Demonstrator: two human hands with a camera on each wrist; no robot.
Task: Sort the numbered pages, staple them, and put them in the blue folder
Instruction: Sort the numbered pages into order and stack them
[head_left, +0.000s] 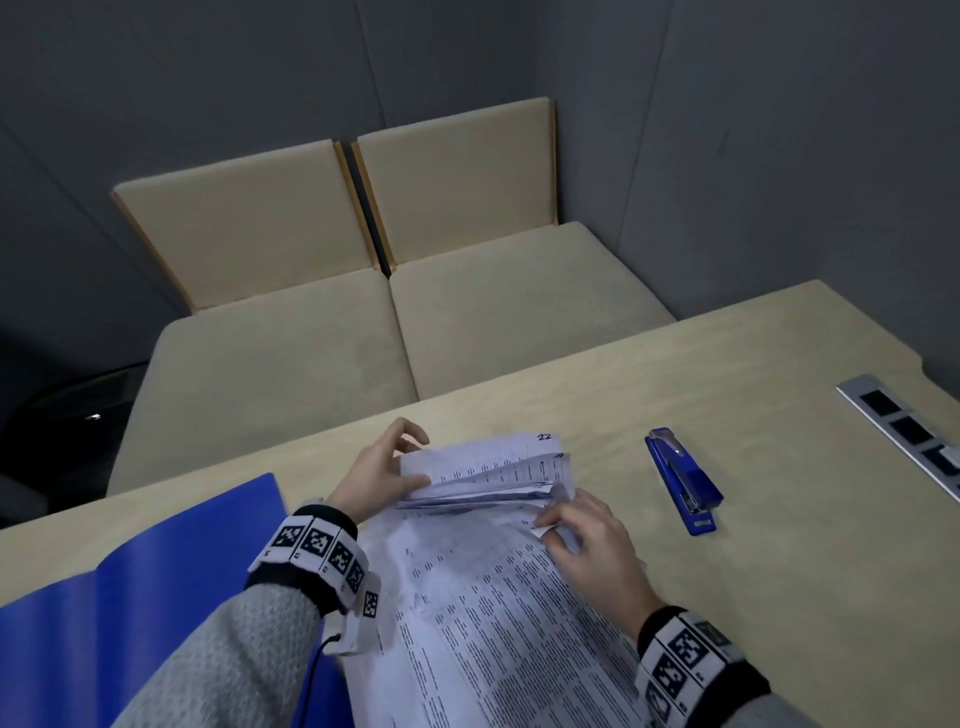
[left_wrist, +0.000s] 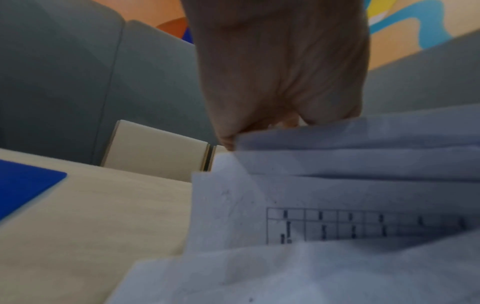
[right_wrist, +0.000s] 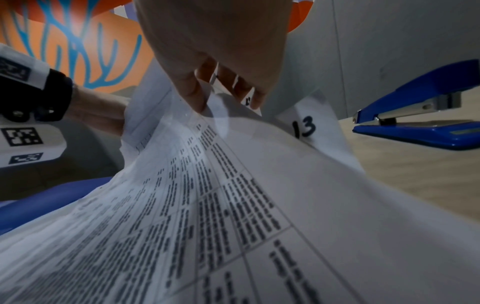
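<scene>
A stack of printed, hand-numbered pages (head_left: 483, 597) lies on the table in front of me, its far ends lifted and fanned (head_left: 498, 473). My left hand (head_left: 387, 475) grips the fanned ends at their left edge, thumb on top; the same hand (left_wrist: 272, 82) shows in the left wrist view above the sheets (left_wrist: 337, 164). My right hand (head_left: 582, 540) pinches page corners at the right. In the right wrist view its fingers (right_wrist: 192, 96) hold corners apart, and a page marked 13 (right_wrist: 303, 127) shows. The open blue folder (head_left: 135, 587) lies at the left.
A blue stapler (head_left: 683, 480) lies on the table to the right of the pages, seen also as the stapler (right_wrist: 420, 123) in the right wrist view. A metal socket strip (head_left: 909, 431) is set at the table's right edge. Two beige seats (head_left: 395, 332) stand beyond the far edge.
</scene>
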